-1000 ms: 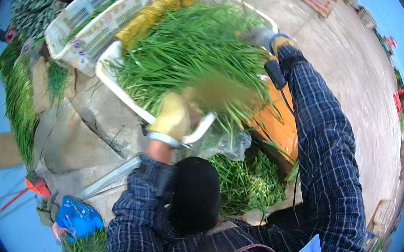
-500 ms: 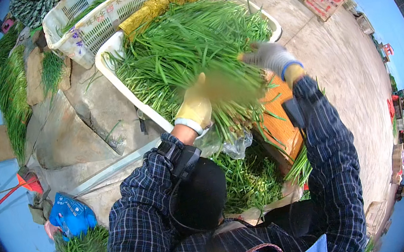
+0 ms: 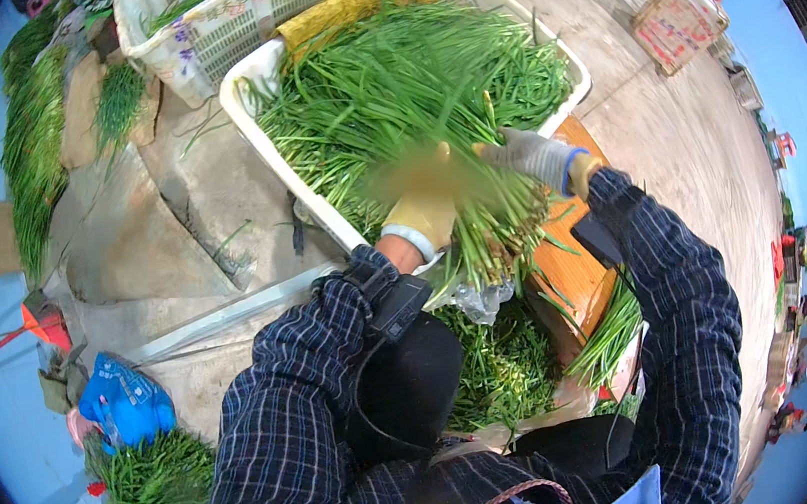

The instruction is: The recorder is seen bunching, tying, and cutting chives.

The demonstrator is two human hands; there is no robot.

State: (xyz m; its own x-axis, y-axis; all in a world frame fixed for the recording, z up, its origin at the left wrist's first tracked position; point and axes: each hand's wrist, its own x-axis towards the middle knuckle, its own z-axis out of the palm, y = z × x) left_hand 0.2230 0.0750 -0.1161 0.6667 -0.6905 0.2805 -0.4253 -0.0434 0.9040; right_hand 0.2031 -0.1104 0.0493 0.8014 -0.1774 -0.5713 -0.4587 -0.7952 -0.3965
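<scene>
Tub (image 3: 297,184): smack in front of us, packed with leafy greens (image 3: 403,81), rolled mesh (image 3: 363,3) along its far side
Crate (image 3: 198,56): behind the tub, bit left
Our 2 hands: left hand (image 3: 427,211) and right hand (image 3: 535,155), at the greens' near end
Wooden board (image 3: 579,273): this side of the tub, on our right
Leaf heap (image 3: 499,371): nearer us, left of the board
Off left: dustpan (image 3: 50,326), then bag (image 3: 125,402), then side pile (image 3: 160,483) nearest us
Far right: box (image 3: 678,25), past the tub

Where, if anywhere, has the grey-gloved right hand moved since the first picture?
Yes: the grey-gloved right hand has come closer to the near end of the white rectangular plastic tub.
</scene>
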